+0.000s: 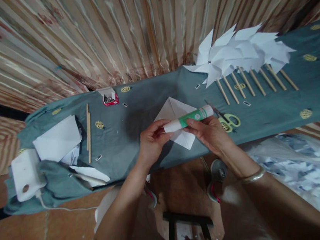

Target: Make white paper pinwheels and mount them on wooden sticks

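A green and white glue stick (190, 118) is held between both hands above the cloth-covered table. My left hand (154, 138) pinches its white left end. Toward its right end, my right hand (208, 129) wraps its fingers round the tube, thumb on the green part. Under the glue stick lies a creased square of white paper (172, 108), partly hidden by the hands. Scissors with green handles (231, 121) lie just right of my right hand.
White paper pinwheels (236, 54) on several sticks lie at the back right. A red box of pins (110, 97) is at the back. On the left are two wooden sticks (88, 132), white paper (58, 137) and a white power block (25, 175) with a cable.
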